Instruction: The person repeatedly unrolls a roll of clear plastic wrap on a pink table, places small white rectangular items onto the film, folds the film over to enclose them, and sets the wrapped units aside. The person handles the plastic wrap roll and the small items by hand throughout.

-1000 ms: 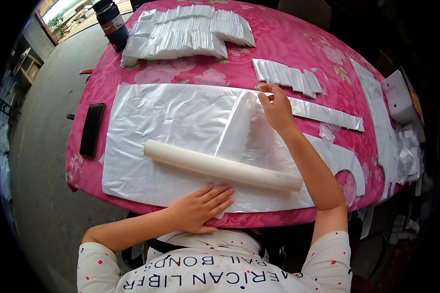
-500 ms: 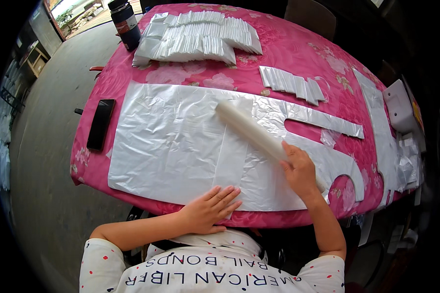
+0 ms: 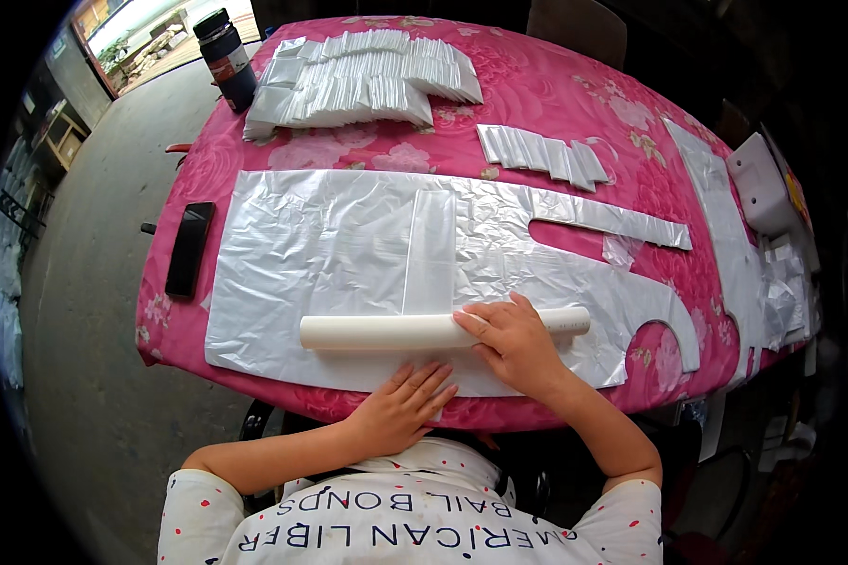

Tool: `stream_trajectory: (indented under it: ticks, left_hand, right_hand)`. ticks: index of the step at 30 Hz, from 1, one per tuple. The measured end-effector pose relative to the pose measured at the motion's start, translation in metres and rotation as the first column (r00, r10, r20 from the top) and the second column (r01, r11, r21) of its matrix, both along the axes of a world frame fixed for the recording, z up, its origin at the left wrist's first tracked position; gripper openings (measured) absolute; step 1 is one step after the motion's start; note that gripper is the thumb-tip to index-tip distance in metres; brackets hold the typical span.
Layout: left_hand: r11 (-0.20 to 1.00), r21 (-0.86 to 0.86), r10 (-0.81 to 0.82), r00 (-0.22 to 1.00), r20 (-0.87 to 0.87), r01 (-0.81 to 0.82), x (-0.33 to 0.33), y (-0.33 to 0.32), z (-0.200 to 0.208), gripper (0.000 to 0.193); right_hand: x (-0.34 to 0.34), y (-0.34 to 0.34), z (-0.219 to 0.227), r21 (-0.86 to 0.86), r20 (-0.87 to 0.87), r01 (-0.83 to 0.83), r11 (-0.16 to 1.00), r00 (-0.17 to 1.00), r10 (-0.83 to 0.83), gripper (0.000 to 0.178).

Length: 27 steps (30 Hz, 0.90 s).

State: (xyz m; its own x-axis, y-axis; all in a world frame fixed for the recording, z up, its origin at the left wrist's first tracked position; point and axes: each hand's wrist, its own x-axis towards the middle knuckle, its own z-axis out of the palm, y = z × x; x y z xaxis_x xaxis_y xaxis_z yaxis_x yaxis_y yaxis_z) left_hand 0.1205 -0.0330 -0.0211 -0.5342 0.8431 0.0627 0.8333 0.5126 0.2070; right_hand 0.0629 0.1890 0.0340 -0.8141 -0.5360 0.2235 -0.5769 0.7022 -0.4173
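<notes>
A stack of flat white plastic vest-type bags (image 3: 292,245) lies spread on the table, its cut-out handles toward the right. Across them rests a narrow folded strip of the same plastic (image 3: 431,250). My right hand (image 3: 511,344) grips a white plastic pipe (image 3: 377,331), which lies crosswise, left to right, over the near part of the bags and the strip's near end. Flat on the bags' near edge is my left hand (image 3: 410,397), fingers stretched out, just on the near side of the pipe. What is under that palm is hidden.
Rows of folded white bags (image 3: 358,80) lie at the far left, a smaller row of folded bags (image 3: 542,155) right of them. A dark jar (image 3: 226,61), a black phone (image 3: 189,250), more bags (image 3: 711,207) and a white box (image 3: 761,184) sit around the pink tablecloth (image 3: 594,94).
The pipe has swung from a slant to lying left to right and come nearer to me, my right hand moving left with it. My left hand stays flat at the near edge.
</notes>
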Motion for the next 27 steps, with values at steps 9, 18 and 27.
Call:
stream_trajectory:
  ticks: [9, 18, 27]
  left_hand:
    - [1.000, -0.028, -0.004, 0.998, -0.058, 0.002, 0.002, -0.002, 0.001, 0.057]
    - [0.948, 0.216, -0.231, 0.972, -0.032, 0.233, -0.023, -0.042, 0.007, 0.039]
    - [0.912, 0.250, -0.307, 0.946, -0.106, 0.324, -0.038, -0.044, 0.008, 0.034]
  right_hand:
    - [-0.132, -0.010, -0.025, -0.107, -0.206, 0.047, 0.993, 0.976, -0.068, 0.042]
    - [-0.109, -0.020, -0.020, -0.220, -0.236, 0.037, 0.975, 0.968, -0.090, 0.042]
    - [-0.015, -0.028, -0.021, -0.205, 0.115, -0.327, 0.923, 0.928, 0.355, 0.047]
